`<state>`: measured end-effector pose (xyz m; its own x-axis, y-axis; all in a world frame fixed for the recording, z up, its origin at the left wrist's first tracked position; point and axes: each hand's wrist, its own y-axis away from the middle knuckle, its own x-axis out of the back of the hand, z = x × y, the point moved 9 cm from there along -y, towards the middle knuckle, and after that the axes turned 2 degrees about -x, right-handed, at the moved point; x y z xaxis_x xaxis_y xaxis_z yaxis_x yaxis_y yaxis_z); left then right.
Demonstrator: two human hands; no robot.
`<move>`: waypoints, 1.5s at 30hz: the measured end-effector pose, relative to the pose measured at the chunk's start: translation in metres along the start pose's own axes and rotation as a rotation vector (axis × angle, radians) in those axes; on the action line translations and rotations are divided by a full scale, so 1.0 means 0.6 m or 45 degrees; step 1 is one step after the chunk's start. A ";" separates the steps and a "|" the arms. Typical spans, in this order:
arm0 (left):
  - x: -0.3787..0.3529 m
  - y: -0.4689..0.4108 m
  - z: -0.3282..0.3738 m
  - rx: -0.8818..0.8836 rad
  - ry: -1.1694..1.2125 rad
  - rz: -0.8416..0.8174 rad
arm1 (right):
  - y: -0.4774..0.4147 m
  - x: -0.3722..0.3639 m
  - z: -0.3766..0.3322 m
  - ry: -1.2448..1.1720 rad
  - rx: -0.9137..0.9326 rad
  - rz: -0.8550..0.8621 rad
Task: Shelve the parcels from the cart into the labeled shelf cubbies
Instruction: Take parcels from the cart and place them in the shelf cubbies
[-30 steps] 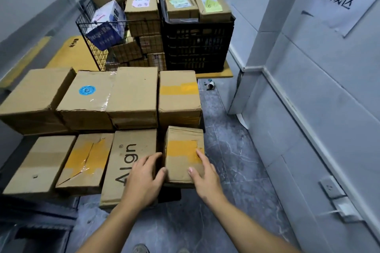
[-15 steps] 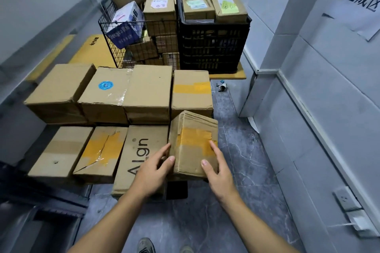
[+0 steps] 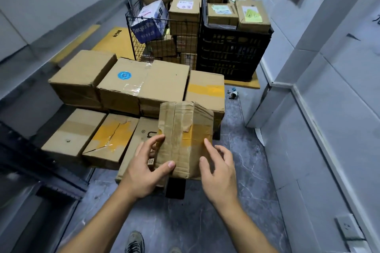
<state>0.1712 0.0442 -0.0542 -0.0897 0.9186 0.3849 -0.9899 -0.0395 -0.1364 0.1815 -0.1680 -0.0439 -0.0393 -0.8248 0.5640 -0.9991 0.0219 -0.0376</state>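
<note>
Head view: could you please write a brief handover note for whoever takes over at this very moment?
Left hand grips the worn taped parcel by its left edge. Right hand is open, fingertips at the parcel's right edge.
The parcel is held up on end in front of the stacked boxes. More boxes fill the wire basket and top the black crate.
Done: one parcel picked up.
Left: find its cubby (no shelf in view), place it, then shelve the rest.
</note>
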 end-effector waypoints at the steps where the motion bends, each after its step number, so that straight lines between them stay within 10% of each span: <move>1: 0.008 0.002 0.005 -0.021 -0.019 0.037 | -0.005 0.000 -0.011 -0.014 0.003 -0.043; 15: 0.133 0.067 0.036 -0.073 0.215 0.417 | -0.010 -0.091 -0.113 -0.549 0.138 -0.436; 25: 0.246 0.196 -0.009 0.108 0.308 0.665 | 0.065 -0.245 -0.165 -1.208 -0.225 -0.799; 37: 0.383 0.456 0.014 0.163 -0.067 1.003 | 0.231 -0.308 -0.295 -0.783 0.343 -0.776; 45: 0.446 0.643 0.026 0.256 -0.353 1.175 | 0.425 -0.399 -0.361 -0.659 0.376 -1.176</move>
<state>-0.2366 0.2689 0.0102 -0.8343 0.3696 0.4089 -0.5160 -0.7848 -0.3433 -0.0680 0.1576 -0.0098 0.8028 -0.5927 0.0649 -0.5932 -0.8050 -0.0135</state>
